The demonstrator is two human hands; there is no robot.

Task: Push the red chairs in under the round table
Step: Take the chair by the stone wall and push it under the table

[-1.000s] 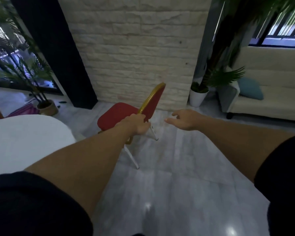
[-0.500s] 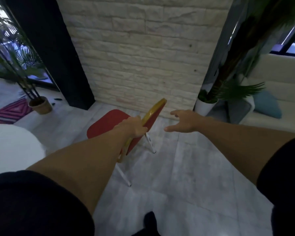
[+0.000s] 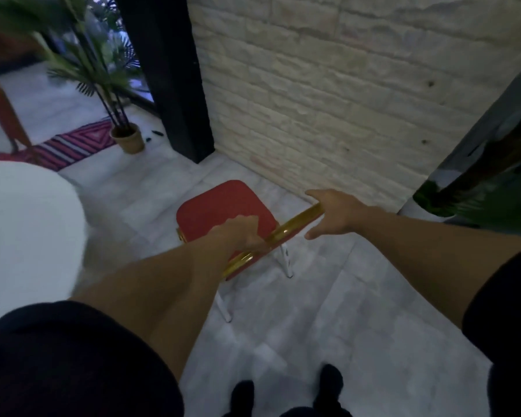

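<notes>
A: What is seen at nine o'clock?

B: The table (image 3: 27, 236), white and round, is cut off by the left edge. A striped rug (image 3: 78, 142) and a potted plant (image 3: 123, 133) are seen beyond it, toward eleven o'clock.

A: And the chair (image 3: 223, 206)?

B: It is placed at the centre on the grey floor (image 3: 328, 341), at three o'clock from the table and apart from it. Its red seat is turned toward twelve o'clock, where a pale brick wall (image 3: 343, 85) stands. Its gold back rail is nearest the camera.

A: How is it held?

B: The left hand (image 3: 241, 233) is closed around the gold rail at its left part. The right hand (image 3: 331, 212) is spread wide at the rail's right end, thumb and fingers apart; the end is touched or nearly touched, but which cannot be told, and nothing is clasped.

A: Anything at three o'clock?

B: Blurred green leaves (image 3: 494, 212) are seen there. Two dark shoes (image 3: 283, 392) are seen at six o'clock.
</notes>
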